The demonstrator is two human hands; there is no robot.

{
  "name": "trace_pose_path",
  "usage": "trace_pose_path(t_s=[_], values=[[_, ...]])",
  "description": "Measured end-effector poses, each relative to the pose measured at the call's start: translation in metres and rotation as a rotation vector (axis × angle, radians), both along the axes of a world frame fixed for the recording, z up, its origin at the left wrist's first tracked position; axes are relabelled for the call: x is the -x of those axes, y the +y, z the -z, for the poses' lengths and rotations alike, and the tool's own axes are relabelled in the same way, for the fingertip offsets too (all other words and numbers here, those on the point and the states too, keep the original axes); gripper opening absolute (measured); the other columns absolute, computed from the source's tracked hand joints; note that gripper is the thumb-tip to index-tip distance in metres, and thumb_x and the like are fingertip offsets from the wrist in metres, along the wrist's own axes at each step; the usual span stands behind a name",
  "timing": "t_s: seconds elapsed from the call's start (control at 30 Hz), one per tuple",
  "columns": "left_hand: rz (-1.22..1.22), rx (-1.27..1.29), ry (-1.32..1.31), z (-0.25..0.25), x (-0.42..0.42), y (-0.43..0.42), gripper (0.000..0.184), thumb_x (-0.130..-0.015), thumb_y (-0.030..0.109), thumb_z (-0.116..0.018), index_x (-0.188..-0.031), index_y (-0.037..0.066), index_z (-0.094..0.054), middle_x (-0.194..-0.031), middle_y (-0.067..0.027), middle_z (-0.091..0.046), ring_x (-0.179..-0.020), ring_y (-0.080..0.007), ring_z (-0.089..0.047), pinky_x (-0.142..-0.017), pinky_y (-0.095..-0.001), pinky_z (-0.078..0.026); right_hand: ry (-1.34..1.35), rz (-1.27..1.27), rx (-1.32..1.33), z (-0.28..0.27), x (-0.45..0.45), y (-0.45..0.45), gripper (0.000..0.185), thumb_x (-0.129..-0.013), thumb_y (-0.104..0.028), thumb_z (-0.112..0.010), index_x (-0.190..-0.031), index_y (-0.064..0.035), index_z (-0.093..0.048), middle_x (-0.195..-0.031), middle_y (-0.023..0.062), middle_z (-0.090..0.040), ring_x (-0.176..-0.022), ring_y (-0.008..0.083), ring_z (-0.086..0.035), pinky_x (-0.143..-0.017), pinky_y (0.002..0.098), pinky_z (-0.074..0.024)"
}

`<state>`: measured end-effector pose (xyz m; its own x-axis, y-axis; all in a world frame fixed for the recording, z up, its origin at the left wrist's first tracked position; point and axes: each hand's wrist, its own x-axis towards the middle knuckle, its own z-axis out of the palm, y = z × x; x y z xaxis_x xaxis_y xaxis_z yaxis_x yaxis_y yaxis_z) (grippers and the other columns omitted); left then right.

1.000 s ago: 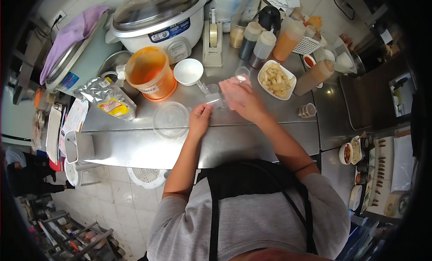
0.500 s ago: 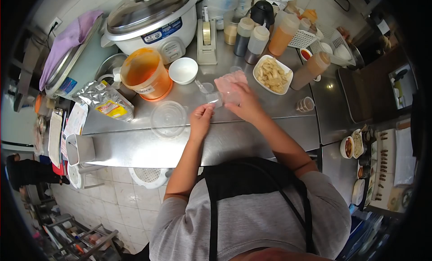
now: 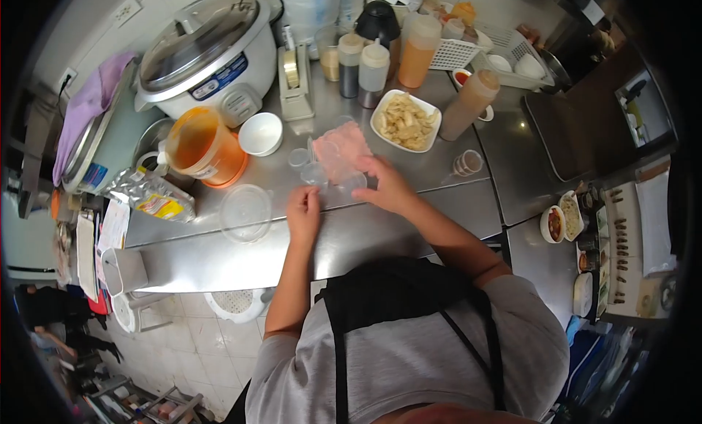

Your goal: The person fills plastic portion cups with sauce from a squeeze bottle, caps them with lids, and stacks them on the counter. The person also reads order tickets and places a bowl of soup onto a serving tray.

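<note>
A pink cloth (image 3: pixel 348 140) lies on the steel counter in front of me, with several small clear plastic cups or lids on and around it. My left hand (image 3: pixel 303 213) is closed at the cloth's near left, fingertips together just below a clear plastic piece (image 3: pixel 314 174). What it pinches, if anything, I cannot make out. To the right, my right hand (image 3: pixel 387 188) has its thumb and fingers apart beside another clear round cup (image 3: pixel 354 181), which seems to lie on the counter. A smaller clear lid (image 3: pixel 298 158) sits left of the cloth.
A bowl of pale sliced food (image 3: pixel 406 122), sauce bottles (image 3: pixel 468 106) and a tape dispenser (image 3: pixel 295 87) stand beyond. To the left are a white bowl (image 3: pixel 261 135), an orange-stained tub (image 3: pixel 201 149), a large clear lid (image 3: pixel 246 213) and a rice cooker (image 3: pixel 212 65). Stacked small cups (image 3: pixel 467 163) lie right.
The view has shifted. The right hand has drawn back from the cloth and its fingers have spread. The clear piece that was at the left fingertips now appears beyond them.
</note>
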<state>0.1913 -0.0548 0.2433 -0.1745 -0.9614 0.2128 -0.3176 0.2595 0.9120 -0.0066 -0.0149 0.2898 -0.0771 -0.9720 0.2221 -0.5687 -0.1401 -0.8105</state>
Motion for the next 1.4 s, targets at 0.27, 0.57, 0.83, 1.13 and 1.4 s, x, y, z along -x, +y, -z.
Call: trace_pose_path(t_s=[0.27,0.57,0.83,1.13,1.4], values=[[-0.247,0.353,-0.453,0.010,0.011,0.024,0.016,-0.064,0.010,-0.063,-0.075,0.003,-0.055,-0.101,-0.0234,-0.047,-0.096,-0.0366,-0.045,-0.075,-0.0389,-0.040,0.187,0.900,0.503,-0.020,0.154,-0.007,0.082,-0.055,-0.015,-0.075,-0.119,0.0031,-0.026,-0.114,0.0177,-0.034,-0.106,0.0305,-0.035,-0.091,0.0383,-0.0304],[-0.270,0.019,-0.088,0.024,0.010,0.023,0.048,-0.063,0.010,-0.068,-0.104,-0.001,-0.045,-0.104,-0.0202,-0.047,-0.097,-0.0309,-0.047,-0.083,-0.0350,-0.038,-0.337,0.548,0.381,-0.005,0.206,-0.048,0.083,-0.054,-0.014,-0.075,-0.120,0.0012,-0.029,-0.112,0.0143,-0.042,-0.104,0.0237,-0.043,-0.088,0.0345,-0.0362],[-0.102,0.173,-0.157,-0.031,0.033,0.030,0.081,-0.059,0.008,-0.073,-0.125,0.000,-0.025,-0.105,-0.0133,-0.047,-0.094,-0.0236,-0.048,-0.083,-0.0323,-0.038,0.610,0.088,0.337,-0.087,0.124,-0.015,0.069,-0.048,-0.005,-0.069,-0.114,-0.0117,-0.046,-0.106,0.0116,-0.046,-0.098,0.0304,-0.046,-0.085,0.0389,-0.0359],[0.066,0.341,-0.216,-0.064,0.047,0.034,0.086,-0.055,0.008,-0.074,-0.124,-0.002,-0.024,-0.101,-0.0183,-0.051,-0.093,-0.0321,-0.051,-0.079,-0.0366,-0.041,1.074,-0.254,0.576,-0.091,0.077,-0.011,0.046,-0.066,-0.012,-0.054,-0.110,-0.0242,-0.050,-0.095,0.0029,-0.050,-0.083,0.0210,-0.047,-0.078,0.0354,-0.0361],[0.075,0.360,-0.209,-0.063,0.033,0.032,0.088,-0.054,0.008,-0.074,-0.125,-0.004,-0.023,-0.100,-0.0167,-0.053,-0.084,-0.0312,-0.051,-0.073,-0.0384,-0.040,1.114,-0.253,0.479,-0.096,0.062,-0.002,0.042,-0.067,-0.010,-0.052,-0.107,-0.0227,-0.052,-0.079,0.0010,-0.048,-0.077,0.0192,-0.047,-0.072,0.0324,-0.0353]])
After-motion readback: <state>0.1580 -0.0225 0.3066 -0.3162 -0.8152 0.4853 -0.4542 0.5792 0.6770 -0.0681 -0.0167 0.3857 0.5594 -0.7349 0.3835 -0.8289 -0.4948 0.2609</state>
